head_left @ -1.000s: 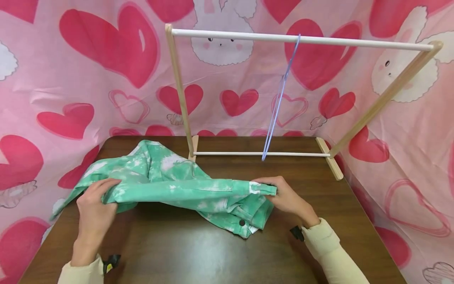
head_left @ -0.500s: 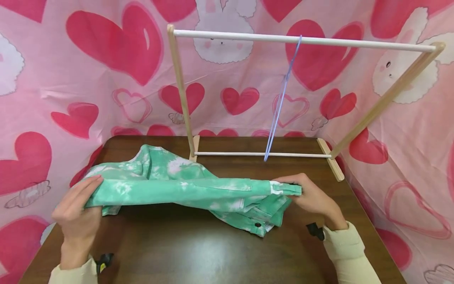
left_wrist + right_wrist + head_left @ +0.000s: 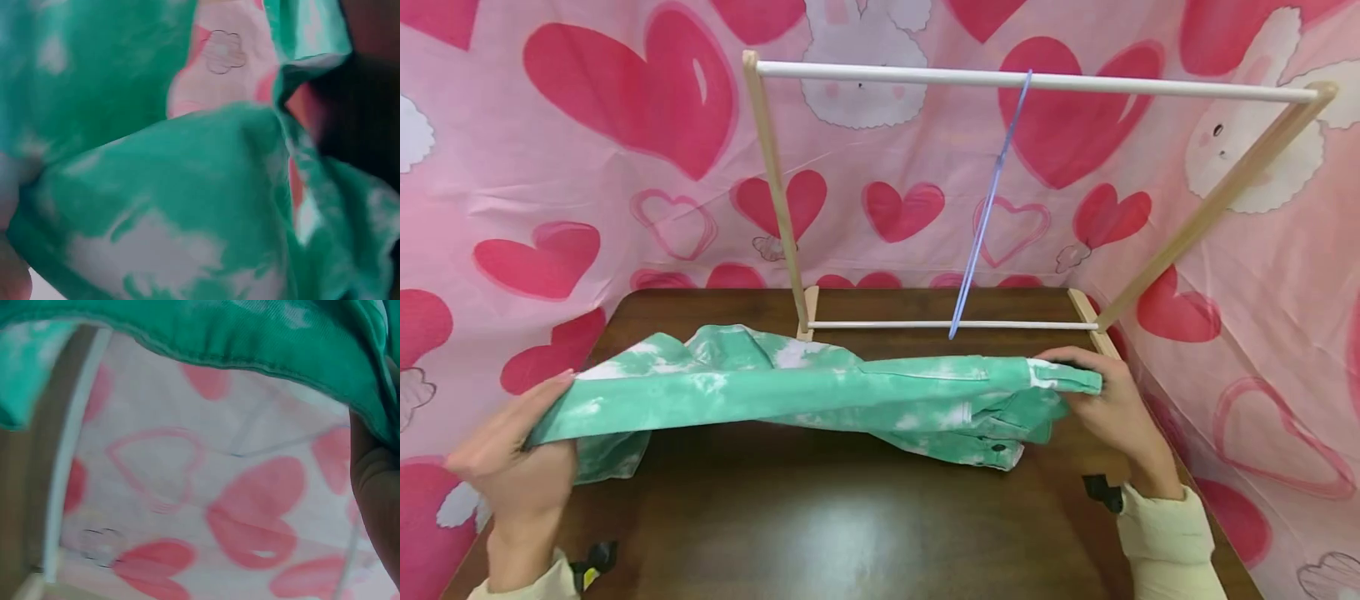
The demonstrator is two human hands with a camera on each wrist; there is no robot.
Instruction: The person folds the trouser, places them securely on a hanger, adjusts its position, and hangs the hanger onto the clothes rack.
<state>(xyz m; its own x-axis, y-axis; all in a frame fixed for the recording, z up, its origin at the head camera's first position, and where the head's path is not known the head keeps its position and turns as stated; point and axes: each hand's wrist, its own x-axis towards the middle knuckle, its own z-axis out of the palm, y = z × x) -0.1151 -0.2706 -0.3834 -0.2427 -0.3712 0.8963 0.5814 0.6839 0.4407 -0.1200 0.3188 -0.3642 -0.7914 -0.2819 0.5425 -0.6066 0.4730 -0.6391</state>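
A green-and-white tie-dye garment point(image 3: 775, 396) is stretched sideways above the table, a long folded band along its near edge. At the band's left end my left hand point(image 3: 512, 467) grips the cloth between thumb and fingers. My right hand point(image 3: 1108, 408) pinches the other end, beside a white patch. A dark button point(image 3: 998, 448) shows on a flap hanging near the right hand. Loose folds droop behind the band. In the left wrist view, cloth point(image 3: 169, 206) fills most of the picture. The right wrist view shows the garment's stitched edge point(image 3: 212, 359) and part of my right hand point(image 3: 375, 481).
Behind the garment stands a rack of wooden posts with a white top bar point(image 3: 887, 75) and a white lower bar point(image 3: 880, 325). A thin blue hanger point(image 3: 977, 237) hangs from the top bar. The dark wooden table point(image 3: 850, 525) lies below; a pink heart-print cloth point(image 3: 647, 200) covers the walls.
My hands have moved apart, the left one leftward and the right one rightward, both keeping hold. The garment is drawn out longer, its right end higher and farther right.
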